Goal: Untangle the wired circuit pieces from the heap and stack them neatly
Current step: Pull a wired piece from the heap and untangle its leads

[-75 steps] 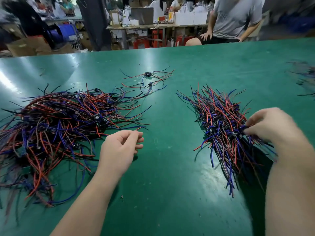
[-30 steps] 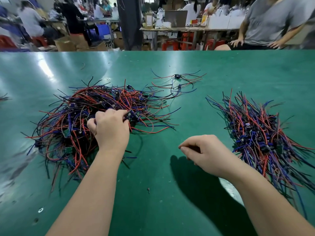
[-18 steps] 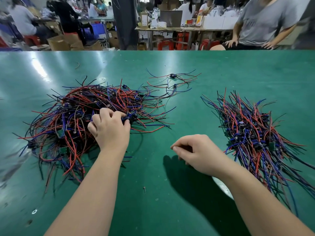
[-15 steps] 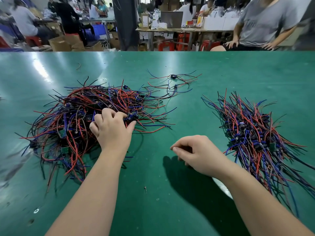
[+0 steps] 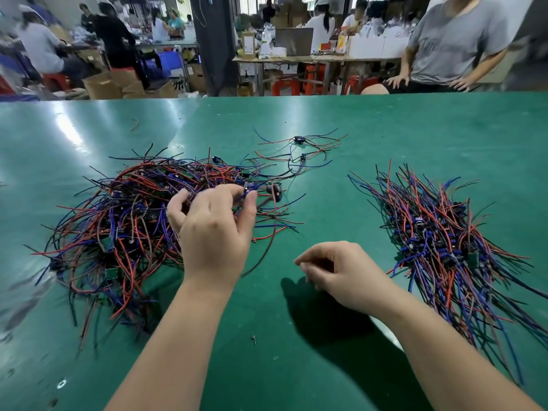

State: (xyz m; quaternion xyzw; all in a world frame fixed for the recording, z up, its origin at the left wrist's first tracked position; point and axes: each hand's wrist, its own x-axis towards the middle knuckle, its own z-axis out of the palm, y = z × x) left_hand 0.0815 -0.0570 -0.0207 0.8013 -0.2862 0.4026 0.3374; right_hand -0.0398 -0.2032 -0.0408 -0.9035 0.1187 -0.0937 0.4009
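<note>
A tangled heap [image 5: 118, 226] of red, blue and black wired circuit pieces lies at the left of the green table [image 5: 385, 132]. My left hand [image 5: 213, 229] is raised at the heap's right edge, its fingertips pinched on one wired circuit piece [image 5: 250, 188] whose wires trail down to the table. A combed stack [image 5: 439, 241] of wired pieces lies at the right. My right hand [image 5: 335, 274] hovers between the two piles, fingers loosely curled, holding nothing.
Two loose wired pieces [image 5: 299, 149] lie behind the heap. A small screw-like speck [image 5: 253, 339] rests near the front. A person in a grey shirt [image 5: 453, 43] sits at the table's far edge, with workbenches, boxes and people beyond.
My left hand went into the heap, closed on one piece and now lifts it up and to the right. My right hand left the stack and came to the middle.
</note>
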